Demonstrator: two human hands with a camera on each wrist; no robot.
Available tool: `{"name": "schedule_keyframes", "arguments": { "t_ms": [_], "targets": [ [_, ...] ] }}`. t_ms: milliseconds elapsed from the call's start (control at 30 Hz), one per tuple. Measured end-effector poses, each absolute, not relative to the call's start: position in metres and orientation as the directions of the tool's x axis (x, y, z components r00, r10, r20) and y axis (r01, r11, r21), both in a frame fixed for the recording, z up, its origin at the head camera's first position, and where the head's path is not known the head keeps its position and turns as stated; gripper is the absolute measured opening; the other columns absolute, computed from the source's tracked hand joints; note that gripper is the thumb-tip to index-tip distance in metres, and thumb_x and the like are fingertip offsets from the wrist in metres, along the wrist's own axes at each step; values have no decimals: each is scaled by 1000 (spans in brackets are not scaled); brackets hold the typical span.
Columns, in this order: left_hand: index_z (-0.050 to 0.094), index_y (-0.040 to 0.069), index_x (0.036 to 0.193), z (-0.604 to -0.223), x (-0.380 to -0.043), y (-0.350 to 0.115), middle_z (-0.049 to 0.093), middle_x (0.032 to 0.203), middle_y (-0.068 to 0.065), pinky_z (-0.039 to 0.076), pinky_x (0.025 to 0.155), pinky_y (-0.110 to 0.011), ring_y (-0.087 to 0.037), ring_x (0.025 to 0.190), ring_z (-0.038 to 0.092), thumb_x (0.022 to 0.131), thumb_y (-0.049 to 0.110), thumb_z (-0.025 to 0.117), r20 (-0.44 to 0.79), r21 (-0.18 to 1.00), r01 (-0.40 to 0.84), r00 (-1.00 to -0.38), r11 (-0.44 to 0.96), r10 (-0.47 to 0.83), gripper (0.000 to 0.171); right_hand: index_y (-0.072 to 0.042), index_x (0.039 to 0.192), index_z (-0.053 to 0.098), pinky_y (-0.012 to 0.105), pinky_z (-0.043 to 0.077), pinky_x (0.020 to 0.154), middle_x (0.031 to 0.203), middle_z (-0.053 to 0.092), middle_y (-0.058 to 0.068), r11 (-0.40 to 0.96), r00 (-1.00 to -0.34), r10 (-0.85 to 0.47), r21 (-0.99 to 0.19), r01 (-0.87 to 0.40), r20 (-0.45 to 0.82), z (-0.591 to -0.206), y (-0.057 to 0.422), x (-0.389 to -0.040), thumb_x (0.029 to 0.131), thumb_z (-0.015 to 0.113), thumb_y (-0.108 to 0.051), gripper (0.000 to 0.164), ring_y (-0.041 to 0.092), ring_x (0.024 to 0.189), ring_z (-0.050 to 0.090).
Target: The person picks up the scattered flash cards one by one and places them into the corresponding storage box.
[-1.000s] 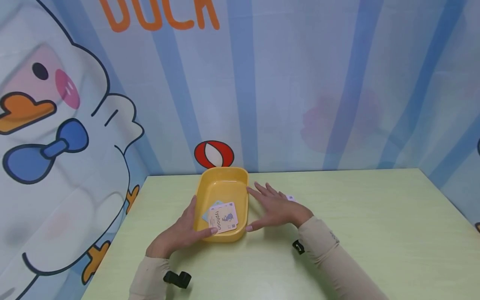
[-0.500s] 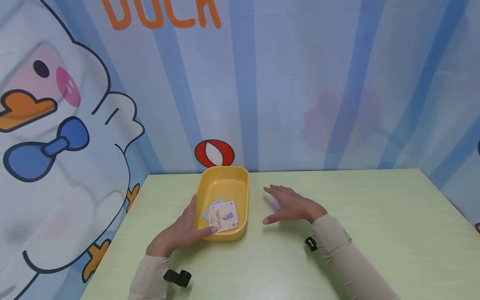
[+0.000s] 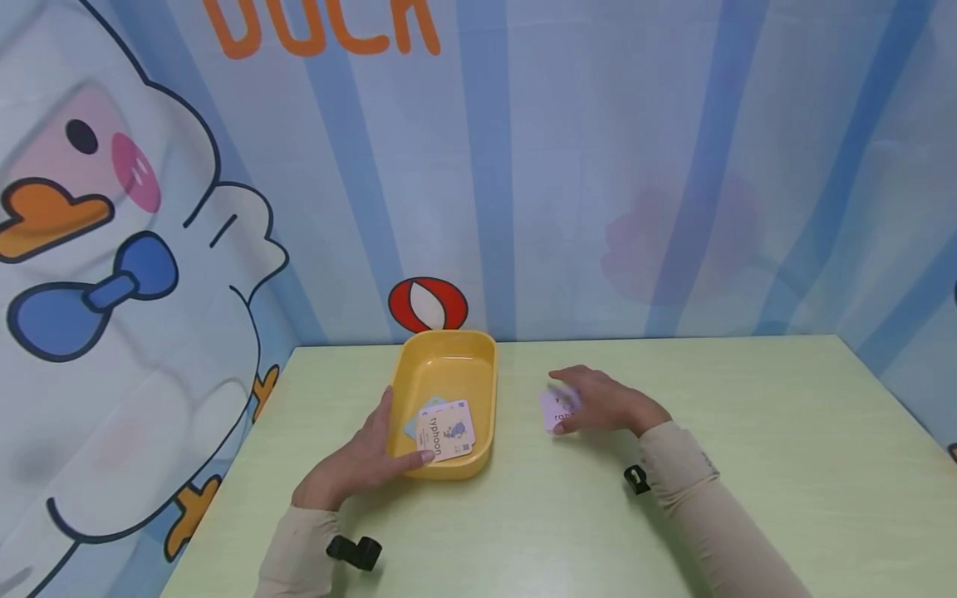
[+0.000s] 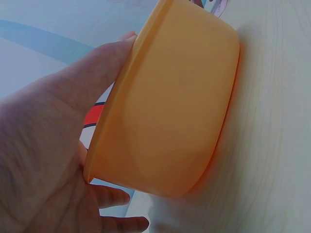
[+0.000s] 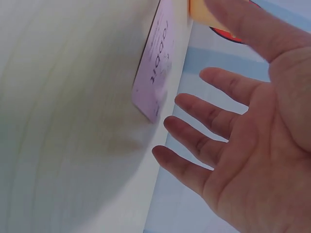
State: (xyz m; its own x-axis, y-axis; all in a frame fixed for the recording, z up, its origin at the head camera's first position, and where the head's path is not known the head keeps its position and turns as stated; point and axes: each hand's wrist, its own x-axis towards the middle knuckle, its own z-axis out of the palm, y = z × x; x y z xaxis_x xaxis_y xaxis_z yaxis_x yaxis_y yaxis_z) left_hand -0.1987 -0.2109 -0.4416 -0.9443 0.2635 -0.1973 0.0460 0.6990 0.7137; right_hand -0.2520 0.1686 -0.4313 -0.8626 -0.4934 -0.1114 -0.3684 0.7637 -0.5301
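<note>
A yellow plastic tray (image 3: pixel 458 378) stands at the table's middle left in the head view. My left hand (image 3: pixel 355 467) grips its near left corner, thumb over the rim and fingers along the outer side. Inside lie a pinkish "typhoon" card (image 3: pixel 446 432) and, partly under it, a light blue card (image 3: pixel 410 427). Right of the tray, a lilac card (image 3: pixel 553 409) lies on the table, partly covered by my right hand (image 3: pixel 609 403). The right wrist view shows that card (image 5: pixel 154 73) reading "rabbit", with the right hand's spread fingers beside it, apart from it.
The pale wooden table (image 3: pixel 748 465) meets a printed duck curtain (image 3: pixel 568 166) along its back edge. Black wrist straps (image 3: pixel 355 553) show below both sleeves.
My right hand has moved from the tray's right side rightwards to the lilac card, uncovering part of it. The left hand and tray stay in place.
</note>
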Motion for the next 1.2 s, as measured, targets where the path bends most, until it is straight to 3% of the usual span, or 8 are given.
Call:
{"name": "schedule_keyframes", "arguments": {
  "t_ms": [467, 767, 1200],
  "targets": [
    [-11, 17, 163, -439, -197, -211, 11, 169, -12, 22, 120, -63, -35, 149, 22, 82, 58, 77, -217, 703, 28, -943, 711, 252, 126, -1, 151, 45, 54, 41, 109, 148, 47, 23, 776, -880, -465, -524, -352, -98, -438, 178, -260, 77, 88, -19, 87, 35, 126, 50],
    [-11, 15, 163, -439, -198, -213, 8, 170, -14, 21, 120, -64, -36, 151, 20, 83, 57, 77, -227, 701, 23, -941, 713, 253, 126, -2, 149, 48, 55, 39, 111, 147, 49, 21, 782, -886, -449, -531, -327, -115, -439, 181, -264, 78, 88, -18, 82, 36, 130, 48],
    [-11, 14, 163, -439, -197, -214, 8, 170, -15, 21, 121, -62, -35, 152, 19, 84, 57, 76, -222, 698, 30, -941, 715, 256, 125, -5, 145, 53, 54, 43, 106, 139, 51, 17, 791, -901, -412, -544, -281, -133, -440, 176, -264, 76, 88, -11, 77, 33, 124, 49]
  ]
}}
